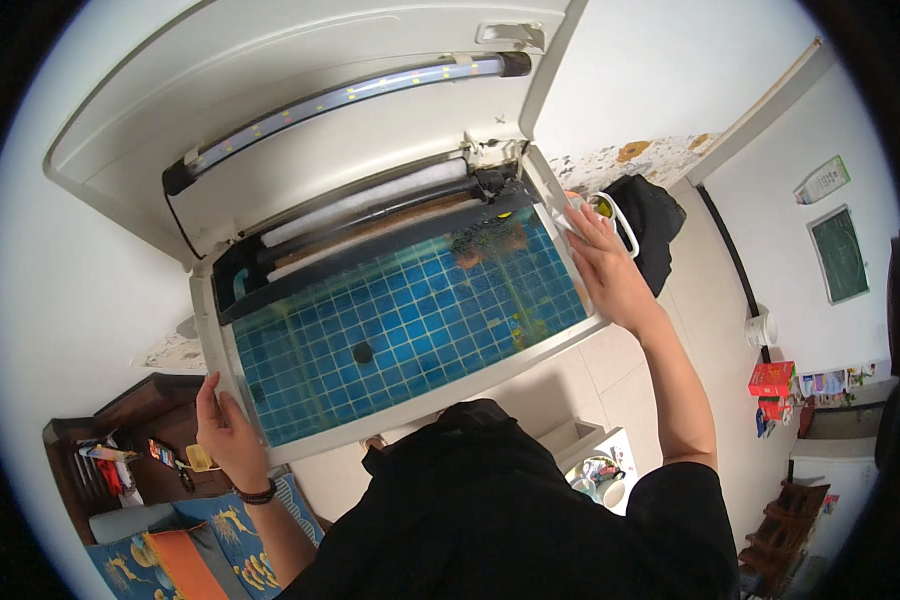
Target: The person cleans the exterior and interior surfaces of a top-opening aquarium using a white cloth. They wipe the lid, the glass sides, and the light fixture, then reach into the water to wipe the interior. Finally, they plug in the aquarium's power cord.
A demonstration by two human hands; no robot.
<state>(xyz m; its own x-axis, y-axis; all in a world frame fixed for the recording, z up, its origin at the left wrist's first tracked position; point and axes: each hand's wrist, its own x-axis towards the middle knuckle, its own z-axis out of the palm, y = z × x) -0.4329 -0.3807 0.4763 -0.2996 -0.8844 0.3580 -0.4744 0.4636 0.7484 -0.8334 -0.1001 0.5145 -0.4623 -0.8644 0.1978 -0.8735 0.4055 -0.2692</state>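
Observation:
An aquarium with a white plastic rim is before me, its water over a blue grid-patterned bottom. The white lid stands raised at the back, with an LED light tube along its inside. Between lid and water runs a black filter trough with white filter wool. My left hand rests at the left front of the rim, fingers somewhat apart. My right hand lies flat along the right side of the rim, fingers extended. Neither hand appears to grip anything.
Beyond the right rim are a white-handled container and a black cloth or bag. A dark wooden cabinet and a patterned blue cushion are at lower left. Behind me, a small white stand holds a cup.

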